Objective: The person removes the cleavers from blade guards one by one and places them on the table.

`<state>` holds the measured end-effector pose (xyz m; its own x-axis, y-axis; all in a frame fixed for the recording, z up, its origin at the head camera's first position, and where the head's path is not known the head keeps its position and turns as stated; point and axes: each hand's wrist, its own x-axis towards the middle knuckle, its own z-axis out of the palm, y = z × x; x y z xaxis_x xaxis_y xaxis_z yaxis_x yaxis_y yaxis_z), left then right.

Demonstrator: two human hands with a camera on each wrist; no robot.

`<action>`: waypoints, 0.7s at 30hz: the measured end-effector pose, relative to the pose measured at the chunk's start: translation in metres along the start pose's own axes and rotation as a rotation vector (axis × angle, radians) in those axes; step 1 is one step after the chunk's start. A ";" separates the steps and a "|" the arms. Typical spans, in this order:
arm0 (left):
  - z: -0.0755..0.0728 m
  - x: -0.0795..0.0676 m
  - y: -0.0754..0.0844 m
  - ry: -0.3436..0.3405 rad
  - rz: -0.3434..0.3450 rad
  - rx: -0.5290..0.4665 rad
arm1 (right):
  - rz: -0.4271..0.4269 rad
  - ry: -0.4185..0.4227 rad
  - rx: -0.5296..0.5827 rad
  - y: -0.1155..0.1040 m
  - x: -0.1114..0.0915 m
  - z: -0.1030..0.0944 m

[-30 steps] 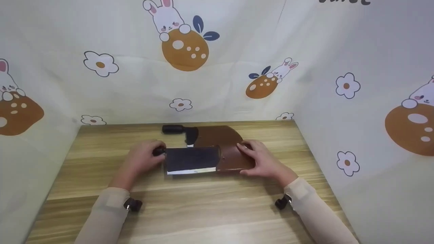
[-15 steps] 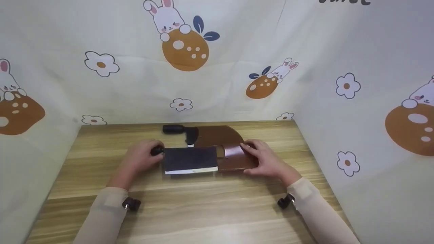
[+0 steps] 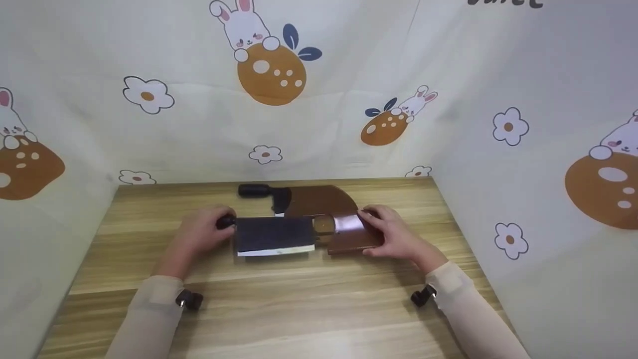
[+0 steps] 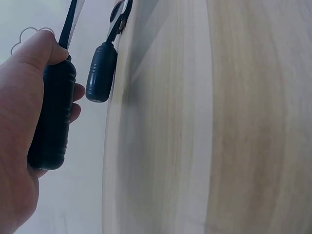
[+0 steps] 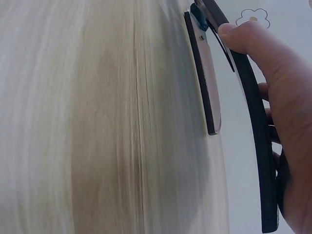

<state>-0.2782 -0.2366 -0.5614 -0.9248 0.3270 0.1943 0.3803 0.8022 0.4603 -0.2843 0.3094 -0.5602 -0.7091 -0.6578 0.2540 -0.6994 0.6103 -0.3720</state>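
The cleaver (image 3: 274, 236) at mid-frame has slid further left, so its blade now lies almost wholly outside the brown sheath (image 3: 355, 242). My left grip (image 3: 203, 230) curls around its black handle (image 4: 56, 117); my right grip (image 3: 396, 234) pinches the sheath's right end. A sheathed knife (image 3: 316, 199) lies just above on the wood-grain surface (image 3: 289, 309); rabbit-print cloth (image 3: 199, 127) fills the upper frame.

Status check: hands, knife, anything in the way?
Left hand grips knife by handle, blade bare. Right hand holds sheath. Close behind, possibly in the way: sheathed second knife.
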 end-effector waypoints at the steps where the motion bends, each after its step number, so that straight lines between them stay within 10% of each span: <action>1: -0.001 0.000 0.000 0.001 -0.001 0.001 | 0.008 -0.002 0.003 0.001 -0.001 0.000; 21: 0.001 -0.003 -0.007 -0.019 -0.020 -0.010 | 0.063 -0.010 0.021 0.016 -0.009 -0.005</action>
<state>-0.2780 -0.2428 -0.5661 -0.9321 0.3207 0.1683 0.3618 0.8037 0.4724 -0.2894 0.3273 -0.5635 -0.7504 -0.6231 0.2205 -0.6515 0.6410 -0.4057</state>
